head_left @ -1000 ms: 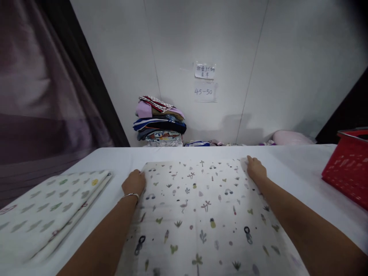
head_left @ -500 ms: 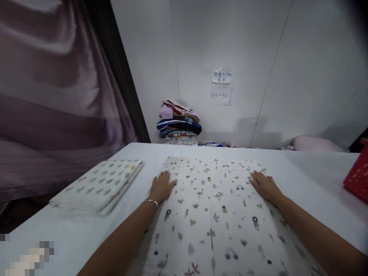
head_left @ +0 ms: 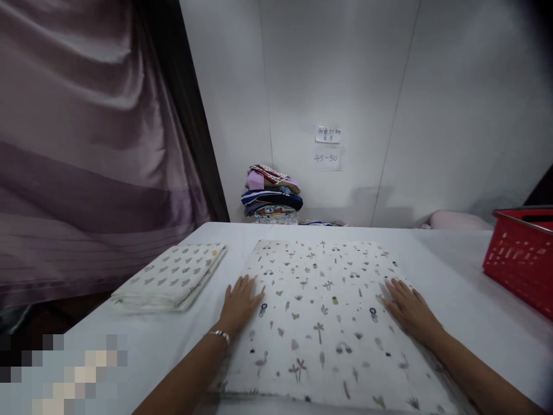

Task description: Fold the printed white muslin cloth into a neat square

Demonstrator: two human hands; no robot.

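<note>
A white cloth printed with small plants and flamingos [head_left: 324, 311] lies spread flat on the white table [head_left: 444, 288]. My left hand [head_left: 239, 301] rests flat on the cloth's left edge, fingers stretched out, a bracelet on the wrist. My right hand [head_left: 408, 308] lies flat on the cloth's right side, fingers spread. Neither hand holds anything.
A folded white cloth with a leaf print [head_left: 173, 275] lies on the table to the left. A red plastic basket [head_left: 521, 256] stands at the right edge. A pile of folded clothes [head_left: 271, 193] sits against the back wall. A purple curtain [head_left: 86, 144] hangs at left.
Both hands slid back toward me along the cloth, from its far corners to its middle, and opened from curled to flat. The view shifted back.
</note>
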